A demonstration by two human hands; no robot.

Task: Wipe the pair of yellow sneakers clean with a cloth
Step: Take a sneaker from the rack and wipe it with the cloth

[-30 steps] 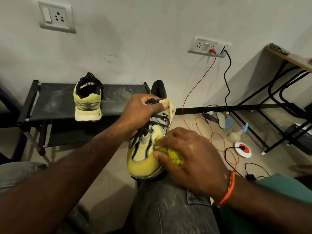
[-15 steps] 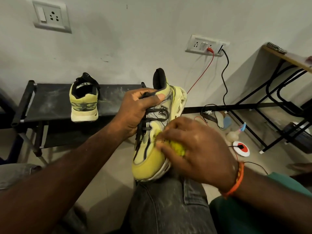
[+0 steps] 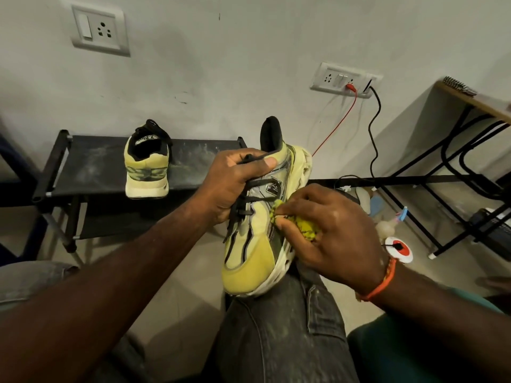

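Head view. Left hand (image 3: 235, 183), frame centre: fingers curled over the laces and tongue of a yellow sneaker (image 3: 254, 239), grip clenched on it. Sneaker tilted, toe toward the lower centre, sole resting on a knee in grey jeans (image 3: 282, 335). Right hand (image 3: 331, 233), centre right: grip pinching a bunched yellow cloth (image 3: 304, 229), pressed against the sneaker's side near the sole edge. Orange band (image 3: 383, 280) on the right wrist. Second sneaker (image 3: 146, 167), left of centre: upright on a dusty black rack (image 3: 91, 167), heel toward the camera, well apart from the hands. Wall sockets (image 3: 345, 80) at upper right, with red and black cables plugged in.
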